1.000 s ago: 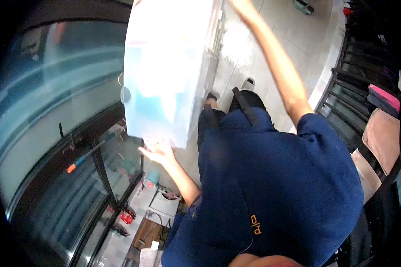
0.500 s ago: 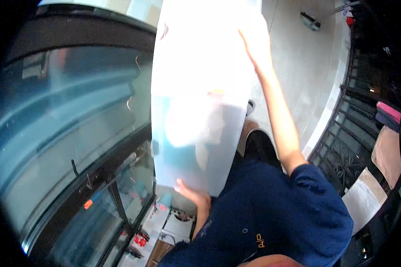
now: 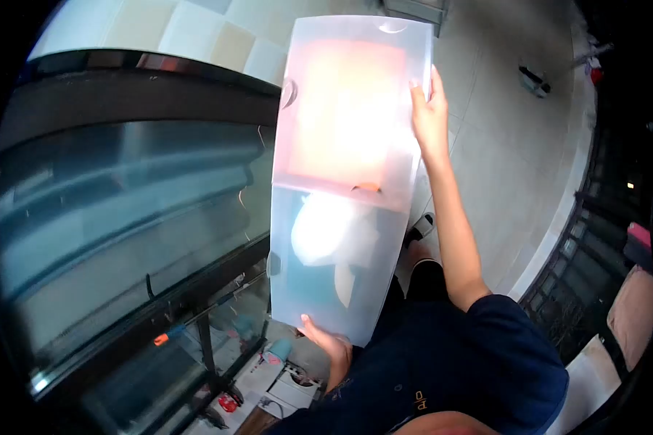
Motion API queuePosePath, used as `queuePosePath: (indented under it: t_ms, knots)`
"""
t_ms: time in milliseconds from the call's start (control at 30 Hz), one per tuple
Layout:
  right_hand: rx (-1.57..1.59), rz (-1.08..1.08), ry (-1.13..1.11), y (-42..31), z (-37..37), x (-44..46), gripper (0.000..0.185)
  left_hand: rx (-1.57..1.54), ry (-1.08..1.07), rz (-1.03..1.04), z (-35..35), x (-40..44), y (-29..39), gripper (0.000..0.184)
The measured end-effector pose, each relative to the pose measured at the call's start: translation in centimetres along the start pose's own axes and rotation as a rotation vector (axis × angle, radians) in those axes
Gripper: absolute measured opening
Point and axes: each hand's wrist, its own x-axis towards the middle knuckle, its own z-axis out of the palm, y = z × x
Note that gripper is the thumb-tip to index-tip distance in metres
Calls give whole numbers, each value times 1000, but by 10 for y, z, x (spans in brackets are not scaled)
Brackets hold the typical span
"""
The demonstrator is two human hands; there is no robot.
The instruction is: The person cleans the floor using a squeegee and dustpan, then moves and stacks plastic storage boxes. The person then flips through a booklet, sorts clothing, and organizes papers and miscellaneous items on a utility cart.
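A long translucent plastic storage box (image 3: 341,290) with two sections is held up in front of my body. My right hand (image 3: 431,119) grips its far right edge, thumb on the top face and fingers round the side. Near the opposite end, my left hand (image 3: 328,342) supports the lower edge with its thumb on the face; its other fingers are hidden underneath. A glowing orange-pink shape (image 3: 348,109) shows through the upper section. Through the lower one I see a bright white shape (image 3: 330,232) and teal areas, all blurred. Small rounded notches mark the left side.
A dark-framed glass panel (image 3: 123,181) runs close along the left. Below it are a red item (image 3: 228,402) and a light blue container (image 3: 277,351). A slippered foot (image 3: 421,228) stands on the tiled floor (image 3: 493,145). Dark railings (image 3: 559,283) line the right, near a broom head (image 3: 535,81).
In the picture, the box and both hands sit slightly lower and to the right. The box's far end now shows, and the glare is weaker, revealing the orange-pink shape. Both hands keep hold.
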Motion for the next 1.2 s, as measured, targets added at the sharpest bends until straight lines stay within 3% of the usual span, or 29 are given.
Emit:
queuePosePath:
  t_ms: [100, 333, 400, 500, 567, 733, 800, 833, 900, 967, 1067, 1133, 1200]
  knots:
    - [-75, -33, -33, 6, 6, 36, 55, 4, 201, -36, 37, 1, 8, 63]
    - [-91, -106, 31, 11, 26, 117, 49, -76, -81, 67, 103, 30, 30, 61]
    - [-101, -141, 27, 18, 31, 147, 43, -107, -24, 14, 130, 37, 35, 58]
    - [-136, -152, -52, 27, 33, 204, 36, -78, -29, 98, 161, 55, 30, 57]
    - [-115, -166, 52, 27, 46, 227, 36, -107, -82, 150, 186, 74, 32, 60]
    - [-158, -141, 15, 31, 65, 303, 33, -147, -11, 180, 251, 103, 44, 64]
    - [-176, -90, -20, 36, 66, 340, 40, -138, 17, 192, 276, 100, 51, 65]
    - [-330, -74, -10, 69, 58, 397, 45, -86, 24, 186, 287, 99, 53, 65]
    - [-409, -93, -92, 44, 59, 395, 48, -50, 74, 144, 306, 101, 51, 65]
    - [-308, -98, -110, 37, 58, 399, 44, -152, -35, 212, 318, 103, 50, 66]
    - [-461, -5, -122, 34, 45, 425, 43, -101, -71, 204, 327, 104, 66, 69]
    - [-267, 99, -144, 23, 48, 413, 41, -89, -55, 190, 331, 105, 62, 73]
    - [-269, 181, -168, 14, 48, 407, 45, -74, -57, 182, 331, 103, 67, 74]
